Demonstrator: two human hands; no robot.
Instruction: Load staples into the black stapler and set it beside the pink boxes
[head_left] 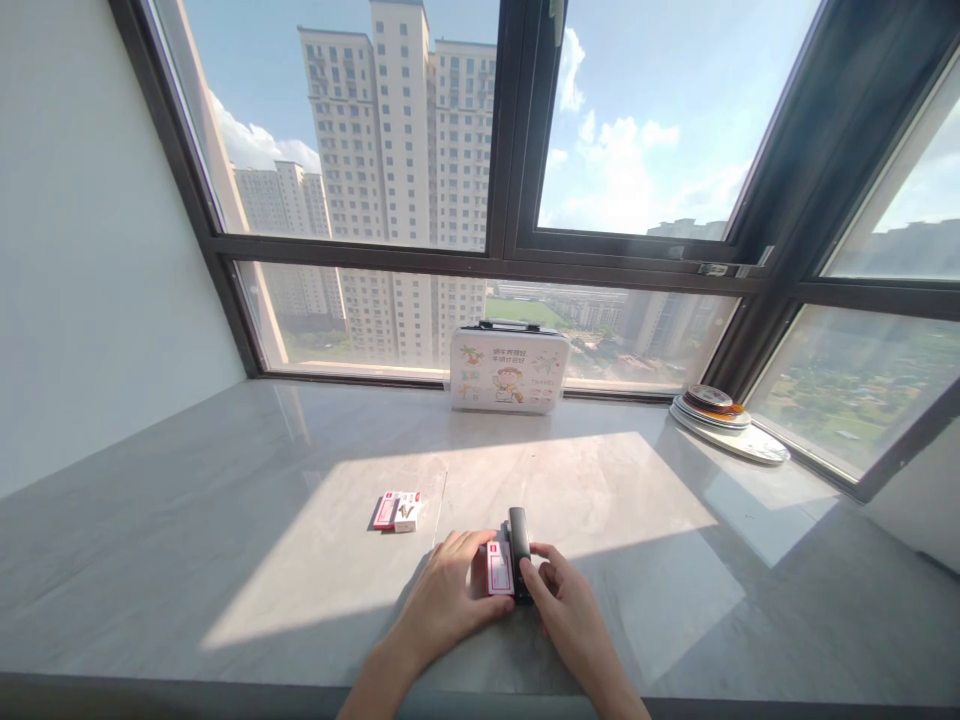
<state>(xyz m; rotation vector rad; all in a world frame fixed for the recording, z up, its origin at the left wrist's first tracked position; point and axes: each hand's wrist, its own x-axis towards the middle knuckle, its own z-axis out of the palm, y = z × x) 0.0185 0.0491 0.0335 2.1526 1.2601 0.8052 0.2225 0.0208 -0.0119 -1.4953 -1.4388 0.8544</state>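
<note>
A black stapler [518, 535] lies on the grey marble sill [225, 480], pointing away from me. My right hand [566, 600] rests on its near end, fingers curled around it. My left hand [450, 590] pinches a small red-and-white box [499, 568] right beside the stapler's left side. Two more small red-and-white boxes [397, 511] lie together a little to the left, apart from both hands.
A white case with cartoon pictures [508, 370] stands against the window at the back. A stack of round plates [724, 418] sits at the back right. A white wall [90, 250] closes the left side. The sill's front edge runs just below my wrists.
</note>
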